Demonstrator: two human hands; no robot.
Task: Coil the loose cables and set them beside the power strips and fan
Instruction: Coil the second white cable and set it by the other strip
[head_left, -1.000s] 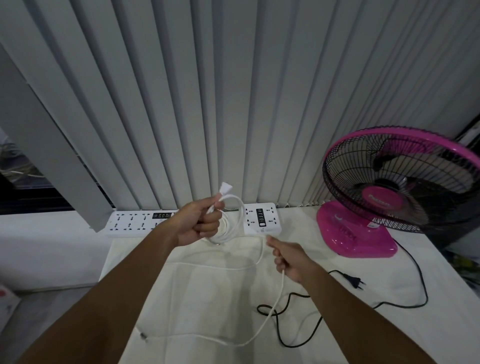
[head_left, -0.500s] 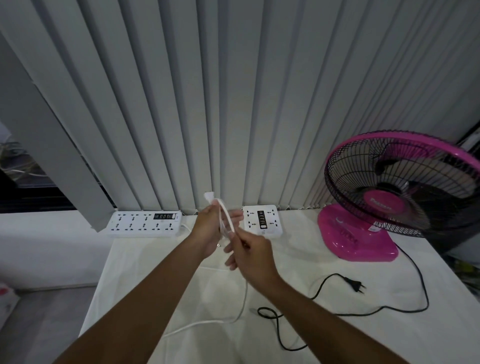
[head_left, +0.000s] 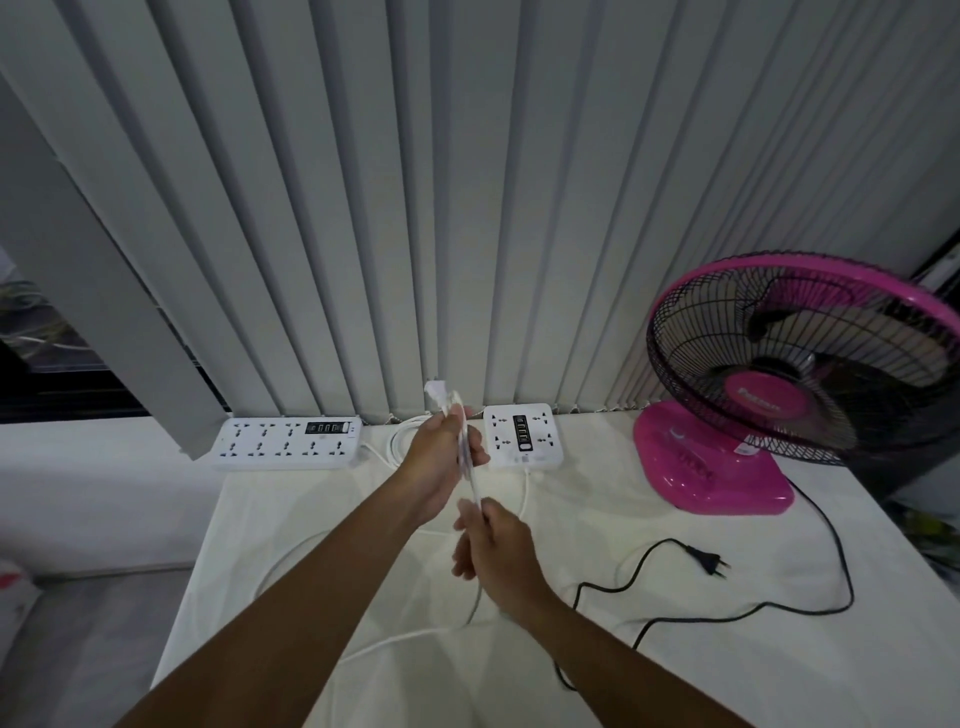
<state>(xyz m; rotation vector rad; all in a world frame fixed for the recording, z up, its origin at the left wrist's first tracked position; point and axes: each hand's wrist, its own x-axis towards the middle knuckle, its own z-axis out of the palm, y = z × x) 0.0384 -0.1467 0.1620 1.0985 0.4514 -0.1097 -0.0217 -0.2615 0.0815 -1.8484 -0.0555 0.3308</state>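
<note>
long power strip (head_left: 288, 443): lying at the back-left of the bench (head_left: 597, 519); sitting against the blinds
left grip (head_left: 441, 457): hovering above the bench between the two strips; fingers curling tight round gathered loops of the white cable (head_left: 472, 488); white plug (head_left: 435, 402) poking up out of the top of the fist
white cable: running as one short straight stretch from the left grip down to the right grip; slack then trailing off toward the near-left of the bench
right grip (head_left: 491, 545): sitting just below the left one and nearer the body; fingers pinching the cable
key relation: uncoiled slack lying on the near side of the right grip; its long axis pointing back toward the coil; right grip being the nearer one to feed the next loop up, as I judge it
small power strip (head_left: 522, 435): lying flat just beyond the hands
black cable (head_left: 727, 616): sprawling loose over the right of the bench; black plug (head_left: 709, 558) lying free; not yet coiled
fan (head_left: 779, 389): pink; standing at the back-right; black cable leading out of its base
</note>
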